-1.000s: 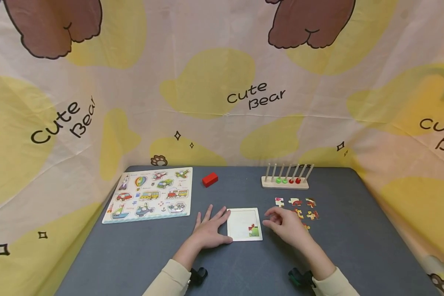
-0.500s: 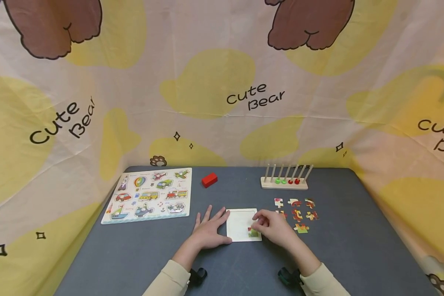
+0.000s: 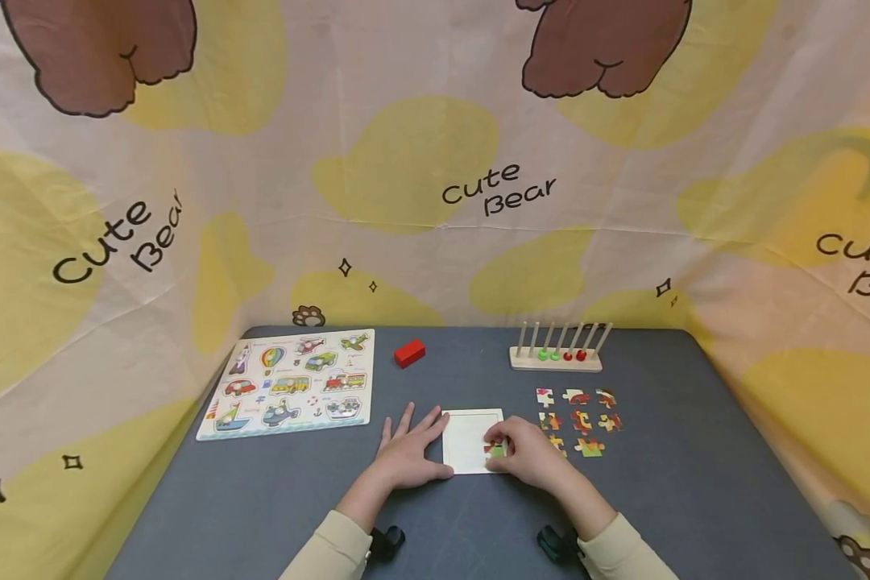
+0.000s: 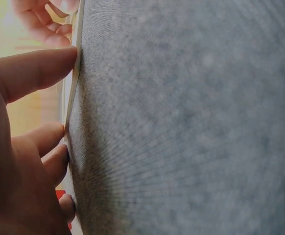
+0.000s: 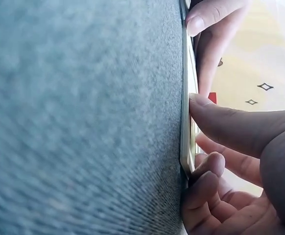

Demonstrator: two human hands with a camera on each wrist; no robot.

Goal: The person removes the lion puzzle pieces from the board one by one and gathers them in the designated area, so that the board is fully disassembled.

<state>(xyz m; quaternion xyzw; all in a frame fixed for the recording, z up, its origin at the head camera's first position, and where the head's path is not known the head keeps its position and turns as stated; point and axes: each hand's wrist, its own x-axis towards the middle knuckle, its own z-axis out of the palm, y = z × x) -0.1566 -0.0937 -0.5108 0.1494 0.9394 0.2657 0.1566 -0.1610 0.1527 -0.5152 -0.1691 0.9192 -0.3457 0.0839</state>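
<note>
A white square puzzle tray [image 3: 467,439] lies flat on the table in front of me. My left hand [image 3: 409,459] has its fingers spread, and its thumb and forefinger touch the tray's left edge. Inside the tray's lower right corner is a red-and-green jigsaw piece [image 3: 495,451], partly covered by my right hand [image 3: 540,455]. The right thumb and forefinger bracket that piece from near and far. In the right wrist view the thumb [image 5: 230,122] comes down on the tray, while the other fingers bend loosely beside it. Loose jigsaw pieces [image 3: 582,420] lie in rows to the right.
A picture board of vehicles [image 3: 290,387] lies at the back left. Near the back edge sits a red block [image 3: 409,353]. A wooden peg stand [image 3: 555,362] with green and red beads stands at the back right. A printed cloth [image 3: 420,201] hangs behind the table.
My right hand has moved left from beside the loose pieces onto the tray's corner piece, its thumb and forefinger parting around it. The left hand stays at the tray's edge.
</note>
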